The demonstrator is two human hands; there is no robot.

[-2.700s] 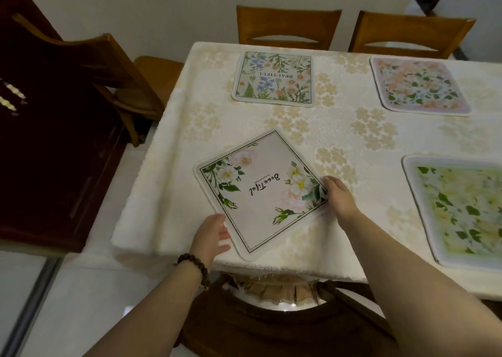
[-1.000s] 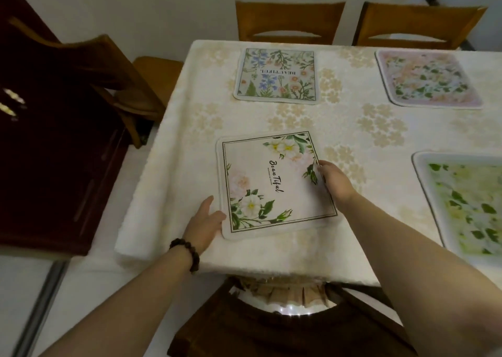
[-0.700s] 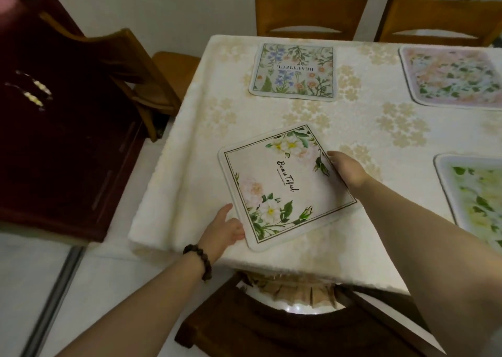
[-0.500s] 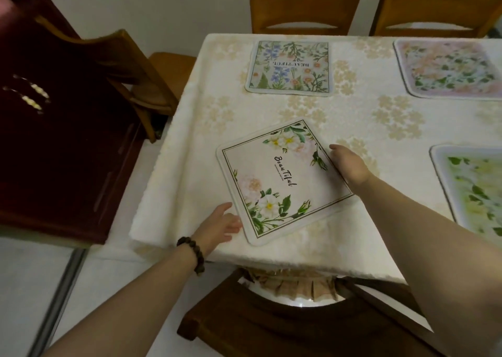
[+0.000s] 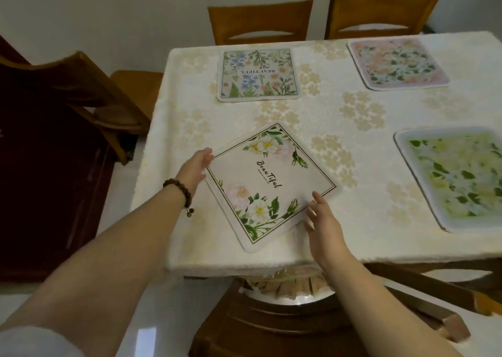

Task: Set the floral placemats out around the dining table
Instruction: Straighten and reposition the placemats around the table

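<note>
A cream placemat with white roses and the word "Beautiful" (image 5: 269,182) lies turned like a diamond near the table's front left corner. My left hand (image 5: 194,167) touches its left corner, fingers together and flat. My right hand (image 5: 322,220) rests open at its lower right edge, fingers spread. Three other floral placemats lie flat: a blue-flowered one (image 5: 258,75) at the far left, a pink one (image 5: 398,63) at the far right, a green-yellow one (image 5: 459,177) at the near right.
The table (image 5: 187,106) wears a cream tablecloth with gold flower prints. Two wooden chairs (image 5: 260,21) stand at the far side, one (image 5: 89,85) at the left end, and one (image 5: 285,324) right below me. A dark red cabinet (image 5: 40,172) stands left.
The cream placemat has been rotated further on the table. My left hand slid up from its near corner to its left corner, and my right hand came down from the far edge to the near right edge.
</note>
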